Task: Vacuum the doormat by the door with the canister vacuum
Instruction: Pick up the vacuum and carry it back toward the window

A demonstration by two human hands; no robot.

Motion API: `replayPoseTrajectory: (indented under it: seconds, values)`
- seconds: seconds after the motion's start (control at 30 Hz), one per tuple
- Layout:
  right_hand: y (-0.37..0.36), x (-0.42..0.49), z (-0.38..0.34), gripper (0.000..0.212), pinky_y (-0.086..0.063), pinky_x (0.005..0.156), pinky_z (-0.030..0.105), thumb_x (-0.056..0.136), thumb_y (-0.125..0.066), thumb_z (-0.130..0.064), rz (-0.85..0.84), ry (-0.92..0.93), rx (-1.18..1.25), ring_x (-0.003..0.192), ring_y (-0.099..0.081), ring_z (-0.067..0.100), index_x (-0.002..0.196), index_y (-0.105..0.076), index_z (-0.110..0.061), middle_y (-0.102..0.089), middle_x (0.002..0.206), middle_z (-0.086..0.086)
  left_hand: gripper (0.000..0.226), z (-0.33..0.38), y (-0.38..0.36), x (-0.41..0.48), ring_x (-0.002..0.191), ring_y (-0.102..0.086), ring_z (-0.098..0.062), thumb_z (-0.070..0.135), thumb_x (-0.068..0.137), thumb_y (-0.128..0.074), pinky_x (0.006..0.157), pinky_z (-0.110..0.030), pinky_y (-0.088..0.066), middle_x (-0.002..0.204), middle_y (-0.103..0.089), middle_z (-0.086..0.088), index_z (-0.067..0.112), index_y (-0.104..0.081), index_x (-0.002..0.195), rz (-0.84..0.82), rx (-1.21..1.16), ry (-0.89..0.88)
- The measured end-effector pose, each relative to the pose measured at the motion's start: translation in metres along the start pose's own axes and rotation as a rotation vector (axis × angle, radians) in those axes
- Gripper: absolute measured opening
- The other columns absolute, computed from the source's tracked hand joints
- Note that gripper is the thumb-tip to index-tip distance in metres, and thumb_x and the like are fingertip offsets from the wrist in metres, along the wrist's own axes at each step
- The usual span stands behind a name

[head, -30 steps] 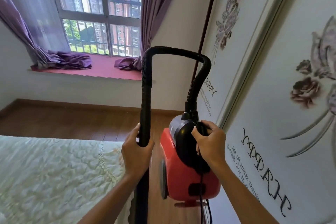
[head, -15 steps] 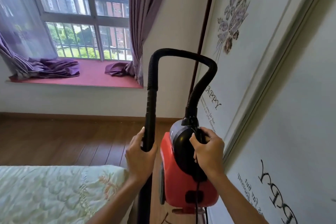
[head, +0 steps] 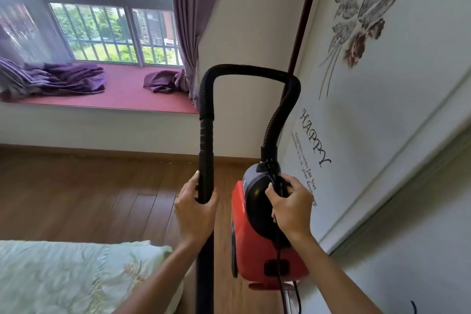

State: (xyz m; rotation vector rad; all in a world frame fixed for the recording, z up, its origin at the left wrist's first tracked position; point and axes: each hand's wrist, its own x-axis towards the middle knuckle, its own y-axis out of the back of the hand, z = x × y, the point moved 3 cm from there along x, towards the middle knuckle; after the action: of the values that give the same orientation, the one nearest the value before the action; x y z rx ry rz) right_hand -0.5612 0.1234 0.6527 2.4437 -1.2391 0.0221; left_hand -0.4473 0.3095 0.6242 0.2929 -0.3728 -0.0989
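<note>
A red and black canister vacuum (head: 257, 245) hangs in the air in front of me, carried by its black top handle in my right hand (head: 290, 206). Its ribbed black hose (head: 244, 70) arches up from the canister and down into a straight black wand (head: 206, 160). My left hand (head: 195, 211) is wrapped around that wand, which runs down out of the frame. No doormat or door is in view. The vacuum's floor nozzle is hidden below the frame.
A bed with a pale green quilt (head: 76, 275) fills the lower left. White wardrobe panels with flower prints and "HAPPY" lettering (head: 369, 109) run along the right. Brown wood floor (head: 89, 199) lies ahead, ending at a red window seat (head: 122, 97) with purple curtains (head: 188, 20).
The view has moved forward and turned slightly right: the bed has slid down and left, the window seat is closer. Both hands keep the same hold on wand and canister.
</note>
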Motion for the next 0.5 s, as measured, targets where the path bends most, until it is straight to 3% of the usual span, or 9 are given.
replayPoseTrajectory:
  seconds: [0.2, 0.4, 0.5]
  values:
    - [-0.034, 0.054, 0.033, 0.037, -0.044, 0.034, 0.024, 0.088, -0.072, -0.013, -0.015, -0.092, -0.004, 0.031, -0.053, 0.012, 0.124, -0.064, -0.007, -0.067, 0.063, 0.01, 0.059, -0.034, -0.044, 0.051, 0.09, -0.067, -0.013, 0.012, 0.079, -0.08, 0.073, -0.037, -0.062, 0.109, -0.067, 0.001, 0.011, -0.058, 0.134, -0.036, 0.007, 0.035]
    - [-0.078, 0.11, 0.068, 0.034, -0.045, 0.035, 0.025, 0.088, -0.071, -0.011, -0.015, -0.166, -0.032, 0.033, -0.053, 0.014, 0.121, -0.065, -0.012, -0.067, 0.062, 0.006, 0.061, -0.079, -0.081, 0.115, 0.088, -0.066, -0.012, 0.006, 0.077, -0.081, 0.073, -0.031, -0.06, 0.108, -0.067, -0.004, 0.007, -0.058, 0.133, -0.079, 0.036, 0.059]
    - [-0.105, 0.144, 0.088, 0.031, -0.05, 0.04, 0.032, 0.089, -0.071, -0.012, 0.006, -0.233, -0.038, 0.038, -0.053, 0.017, 0.117, -0.065, -0.024, -0.067, 0.062, 0.009, 0.061, -0.103, -0.099, 0.15, 0.089, -0.066, -0.013, 0.006, 0.078, -0.08, 0.076, -0.032, -0.061, 0.108, -0.067, -0.002, 0.007, -0.057, 0.135, -0.127, 0.047, 0.122]
